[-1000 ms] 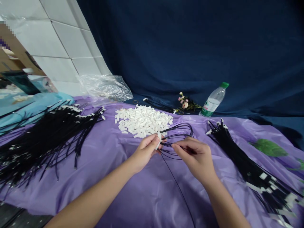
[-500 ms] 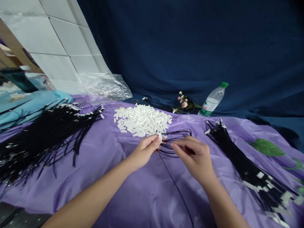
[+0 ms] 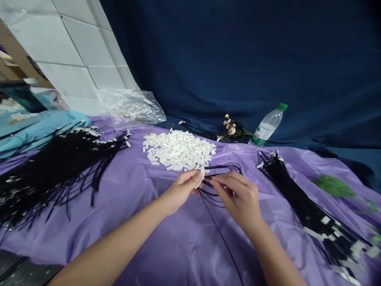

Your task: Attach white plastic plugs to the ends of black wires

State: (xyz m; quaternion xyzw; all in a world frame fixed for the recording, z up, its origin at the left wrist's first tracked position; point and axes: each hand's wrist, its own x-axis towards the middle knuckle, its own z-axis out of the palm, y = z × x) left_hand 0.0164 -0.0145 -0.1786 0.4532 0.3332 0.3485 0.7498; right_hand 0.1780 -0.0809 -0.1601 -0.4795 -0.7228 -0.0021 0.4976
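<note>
Between thumb and fingers, my left hand (image 3: 186, 186) pinches a small white connector (image 3: 201, 178) with looped black wires (image 3: 230, 165) running from it to the right. Close beside it, my right hand (image 3: 239, 194) has its thumb and forefinger closed on one of the black wires. A single long wire (image 3: 222, 234) trails down toward the front over the purple cloth. Just behind my hands lies a heap of white connector pieces (image 3: 180, 150). The ends of some loops are hidden behind my right hand.
Bundles of black cables lie on the purple cloth (image 3: 125, 234), a large one (image 3: 65, 159) at left and another (image 3: 294, 190) at right. Farther back are a clear plastic bag (image 3: 133, 107), small artificial flowers (image 3: 231, 129) and a green-capped bottle (image 3: 267, 126).
My right hand has shifted slightly left, its fingertips closer to the white connector. My left hand still holds the connector, and the view has shifted a little.
</note>
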